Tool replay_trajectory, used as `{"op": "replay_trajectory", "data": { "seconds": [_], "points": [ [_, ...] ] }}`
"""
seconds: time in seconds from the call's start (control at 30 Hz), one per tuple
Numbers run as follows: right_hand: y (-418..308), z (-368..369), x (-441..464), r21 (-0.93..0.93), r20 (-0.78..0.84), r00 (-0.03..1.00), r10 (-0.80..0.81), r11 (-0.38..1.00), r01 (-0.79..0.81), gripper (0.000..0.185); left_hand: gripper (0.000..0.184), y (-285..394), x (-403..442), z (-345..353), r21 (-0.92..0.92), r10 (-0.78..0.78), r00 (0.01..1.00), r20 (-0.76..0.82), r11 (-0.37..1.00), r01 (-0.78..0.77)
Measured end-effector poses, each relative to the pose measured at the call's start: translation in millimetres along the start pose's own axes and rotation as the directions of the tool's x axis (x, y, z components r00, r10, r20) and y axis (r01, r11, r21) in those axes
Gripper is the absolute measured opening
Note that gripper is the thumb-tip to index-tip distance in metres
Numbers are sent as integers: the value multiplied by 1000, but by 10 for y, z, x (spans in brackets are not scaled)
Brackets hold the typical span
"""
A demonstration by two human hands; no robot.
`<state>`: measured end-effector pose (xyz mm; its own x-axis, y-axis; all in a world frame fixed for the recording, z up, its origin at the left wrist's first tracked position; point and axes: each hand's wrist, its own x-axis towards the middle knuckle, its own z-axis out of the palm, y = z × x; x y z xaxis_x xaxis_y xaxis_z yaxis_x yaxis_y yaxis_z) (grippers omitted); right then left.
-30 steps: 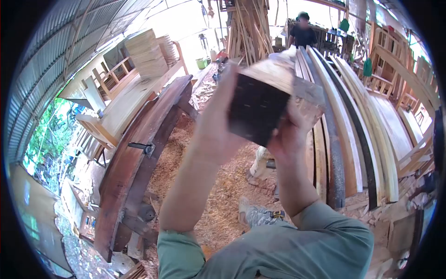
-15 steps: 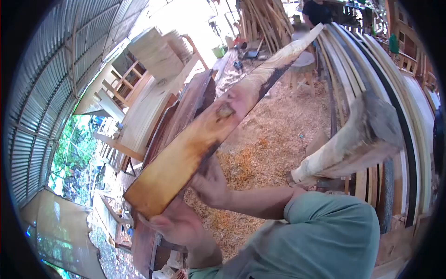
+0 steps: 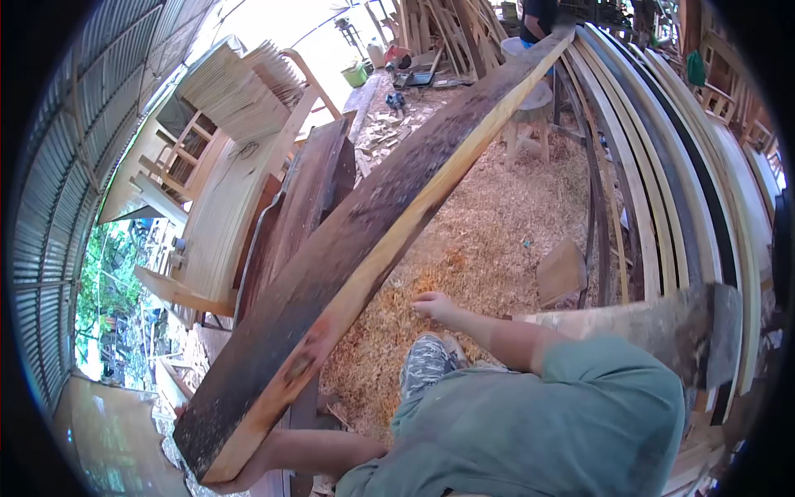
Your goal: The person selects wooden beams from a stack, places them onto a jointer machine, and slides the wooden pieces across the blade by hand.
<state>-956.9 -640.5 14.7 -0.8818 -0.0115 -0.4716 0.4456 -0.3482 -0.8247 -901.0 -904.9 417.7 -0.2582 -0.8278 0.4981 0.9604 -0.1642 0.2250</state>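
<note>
Sawdust (image 3: 484, 219) is spread over the workshop floor, with corrugated metal sheeting (image 3: 51, 199) closed in at left. One long plank (image 3: 373, 219) is held slantwise across the view, near end low at left, far end high by the long boards (image 3: 691, 178). Dark rough face is turned up; pale edge (knot seen near the close end) is turned to the right. Near end is gripped by the left hand (image 3: 248, 474), pressed against the edge; most of its fingers are hidden by the wood. Right hand (image 3: 434, 306) is held off the plank, nothing in it, fingers loosely curled; whether the tips are pressed together cannot be told. Far-end support can't be made out.

Below the right forearm, a thick wood piece (image 3: 638, 325) is seen, blurred. Stool (image 3: 530, 137) is placed under the plank's far stretch; another person (image 3: 540, 15) is partly seen behind it. At left, a reddish-brown beam (image 3: 286, 219) is set beside a wooden table (image 3: 207, 248), on which thin boards (image 3: 236, 95) are stacked.
</note>
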Motion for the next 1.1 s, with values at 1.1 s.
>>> {"op": "replay_trajectory", "data": {
  "seconds": [1.1],
  "points": [
    [-5311, -5347, 3337, 290, -761, 540, -361, 554, 780, 46, 66, -5777, -184, -132, 764, -53, 983, -177, 622, 171]
  ]
}}
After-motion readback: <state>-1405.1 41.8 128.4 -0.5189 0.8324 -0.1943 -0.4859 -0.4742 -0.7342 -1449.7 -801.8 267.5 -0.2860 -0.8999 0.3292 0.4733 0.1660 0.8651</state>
